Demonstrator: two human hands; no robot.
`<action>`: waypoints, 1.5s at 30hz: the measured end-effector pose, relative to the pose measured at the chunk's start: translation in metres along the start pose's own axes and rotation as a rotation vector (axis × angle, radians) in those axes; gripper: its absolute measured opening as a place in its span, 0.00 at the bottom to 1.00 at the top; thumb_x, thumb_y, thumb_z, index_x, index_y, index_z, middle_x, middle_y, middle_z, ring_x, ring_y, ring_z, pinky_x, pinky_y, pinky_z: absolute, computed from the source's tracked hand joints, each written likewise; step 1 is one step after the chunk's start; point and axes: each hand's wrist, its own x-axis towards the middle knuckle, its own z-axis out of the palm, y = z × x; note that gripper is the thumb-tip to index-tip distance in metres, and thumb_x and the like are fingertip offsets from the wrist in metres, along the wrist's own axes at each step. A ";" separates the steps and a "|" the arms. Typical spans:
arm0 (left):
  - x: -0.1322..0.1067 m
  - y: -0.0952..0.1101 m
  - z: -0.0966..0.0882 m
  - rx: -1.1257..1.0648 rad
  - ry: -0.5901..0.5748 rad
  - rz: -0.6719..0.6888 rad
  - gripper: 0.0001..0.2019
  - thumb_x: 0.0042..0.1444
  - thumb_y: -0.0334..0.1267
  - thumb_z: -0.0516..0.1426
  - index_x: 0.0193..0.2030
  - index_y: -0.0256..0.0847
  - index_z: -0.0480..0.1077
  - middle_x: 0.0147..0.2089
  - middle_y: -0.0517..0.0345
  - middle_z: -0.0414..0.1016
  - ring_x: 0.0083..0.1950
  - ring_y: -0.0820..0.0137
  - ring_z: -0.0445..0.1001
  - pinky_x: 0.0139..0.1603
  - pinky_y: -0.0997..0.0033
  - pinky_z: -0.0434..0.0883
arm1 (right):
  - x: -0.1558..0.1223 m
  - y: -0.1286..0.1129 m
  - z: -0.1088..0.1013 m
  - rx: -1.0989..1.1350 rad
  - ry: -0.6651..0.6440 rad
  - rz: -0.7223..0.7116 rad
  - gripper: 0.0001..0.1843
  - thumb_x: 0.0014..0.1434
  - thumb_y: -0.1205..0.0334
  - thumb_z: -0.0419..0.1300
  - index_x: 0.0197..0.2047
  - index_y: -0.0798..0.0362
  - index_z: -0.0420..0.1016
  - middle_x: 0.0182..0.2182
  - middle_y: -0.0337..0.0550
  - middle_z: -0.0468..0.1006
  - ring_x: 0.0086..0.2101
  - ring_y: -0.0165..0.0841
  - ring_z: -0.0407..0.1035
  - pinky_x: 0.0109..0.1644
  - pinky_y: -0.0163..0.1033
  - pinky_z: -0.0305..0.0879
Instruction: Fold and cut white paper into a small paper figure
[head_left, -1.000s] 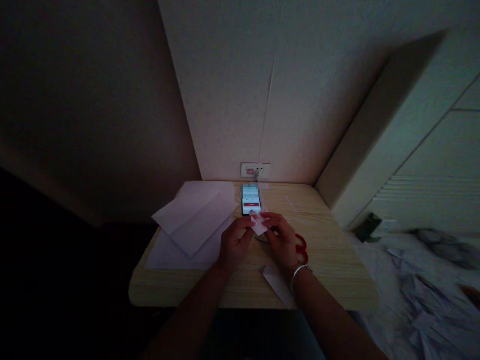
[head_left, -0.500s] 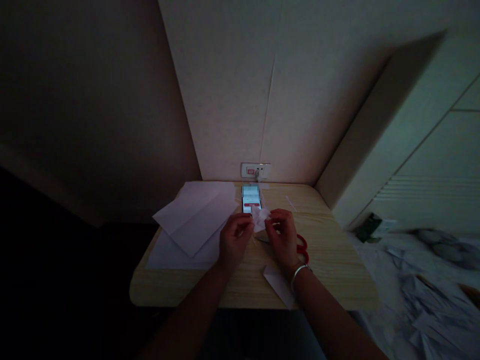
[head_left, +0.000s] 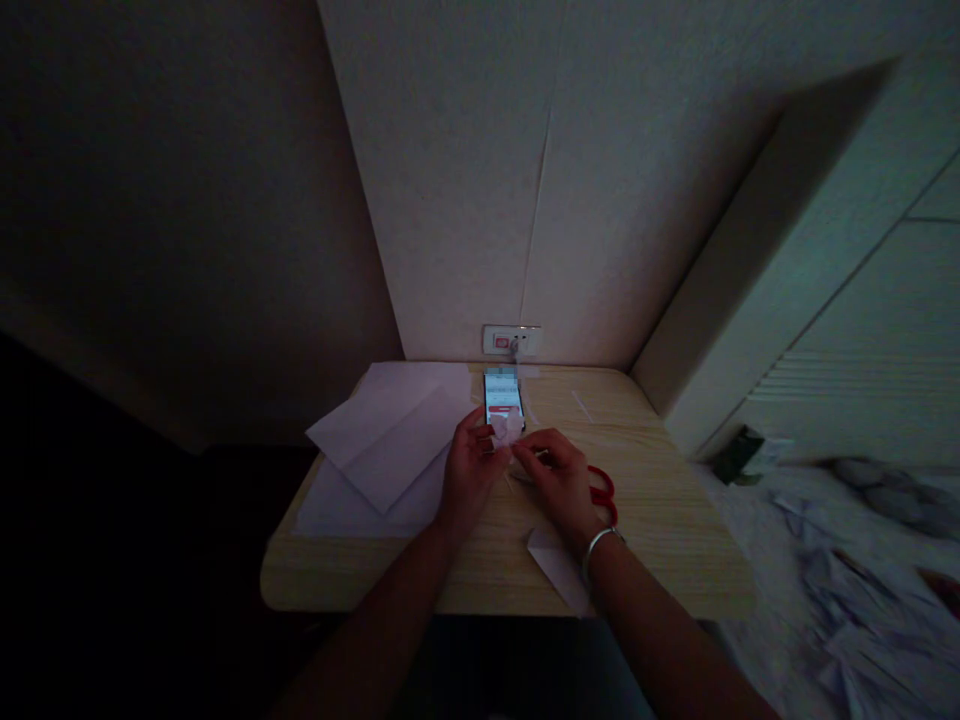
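Note:
A small piece of folded white paper [head_left: 507,428] is held up over the near end of a lit phone [head_left: 502,388]. My left hand [head_left: 472,468] pinches it from the left. The fingers of my right hand [head_left: 559,472] close on its lower right edge. Beneath and beside my right hand lie scissors [head_left: 602,495]; their red handles show to its right, while the blades are mostly covered. A folded white paper strip [head_left: 556,570] rests near the table's front edge, partly behind my right wrist.
White paper sheets [head_left: 405,440] overlap on the left side of the wooden table [head_left: 660,560]. Thin paper strips [head_left: 582,406] lie at the back. A wall socket [head_left: 511,340] with a plug sits behind the phone. To the right, a pale surface holds crumpled papers [head_left: 862,620].
The folded paper has shifted slightly left and turned in my fingers. My right hand has moved left and lower along it, closer to my left hand.

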 end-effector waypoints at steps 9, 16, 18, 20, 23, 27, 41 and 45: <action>0.001 -0.004 0.000 -0.022 0.025 -0.088 0.19 0.41 0.32 0.64 0.43 0.39 0.67 0.32 0.61 0.75 0.33 0.73 0.73 0.38 0.73 0.69 | 0.000 0.004 0.003 0.256 -0.036 0.260 0.07 0.52 0.58 0.61 0.28 0.52 0.70 0.23 0.35 0.71 0.24 0.28 0.63 0.28 0.33 0.60; 0.000 -0.004 0.002 0.010 0.047 -0.077 0.16 0.41 0.32 0.63 0.38 0.38 0.66 0.32 0.61 0.75 0.33 0.73 0.74 0.37 0.73 0.69 | 0.001 0.004 0.006 0.368 -0.061 0.339 0.08 0.50 0.59 0.61 0.26 0.53 0.68 0.21 0.33 0.69 0.22 0.27 0.62 0.28 0.33 0.59; 0.000 -0.004 0.002 0.024 0.059 -0.073 0.15 0.41 0.32 0.63 0.37 0.38 0.65 0.31 0.62 0.74 0.32 0.74 0.74 0.37 0.74 0.69 | 0.001 0.003 0.006 0.371 -0.070 0.351 0.08 0.51 0.59 0.60 0.26 0.53 0.67 0.20 0.33 0.69 0.22 0.27 0.62 0.27 0.33 0.59; 0.000 -0.004 0.003 0.040 0.069 -0.071 0.15 0.41 0.32 0.63 0.37 0.38 0.65 0.30 0.63 0.73 0.32 0.74 0.73 0.36 0.74 0.69 | 0.002 0.002 0.006 0.354 -0.078 0.354 0.08 0.51 0.59 0.59 0.26 0.52 0.66 0.19 0.34 0.69 0.22 0.28 0.62 0.27 0.33 0.59; 0.000 -0.004 0.003 0.055 0.079 -0.056 0.15 0.41 0.32 0.62 0.36 0.39 0.63 0.30 0.63 0.73 0.32 0.73 0.74 0.35 0.74 0.69 | 0.002 0.000 0.007 0.340 -0.080 0.337 0.07 0.51 0.59 0.59 0.26 0.52 0.66 0.20 0.34 0.69 0.22 0.28 0.63 0.28 0.34 0.60; 0.001 -0.005 0.004 0.058 0.094 -0.042 0.15 0.41 0.31 0.62 0.36 0.40 0.62 0.31 0.62 0.73 0.32 0.73 0.74 0.34 0.75 0.69 | 0.002 -0.003 0.007 0.337 -0.074 0.346 0.08 0.49 0.59 0.60 0.26 0.52 0.66 0.21 0.35 0.70 0.23 0.29 0.64 0.28 0.34 0.61; -0.003 -0.006 0.004 0.081 0.054 -0.027 0.16 0.43 0.33 0.62 0.37 0.40 0.60 0.31 0.63 0.71 0.32 0.74 0.72 0.33 0.76 0.68 | 0.002 -0.003 0.007 0.357 -0.064 0.324 0.06 0.50 0.62 0.59 0.26 0.52 0.65 0.21 0.34 0.69 0.23 0.28 0.63 0.29 0.34 0.61; -0.002 -0.009 0.001 0.092 0.003 -0.022 0.20 0.41 0.33 0.63 0.39 0.41 0.59 0.32 0.62 0.72 0.31 0.74 0.72 0.32 0.76 0.69 | 0.001 0.000 0.006 0.352 -0.051 0.327 0.05 0.50 0.62 0.58 0.26 0.52 0.65 0.21 0.34 0.68 0.23 0.28 0.63 0.29 0.33 0.61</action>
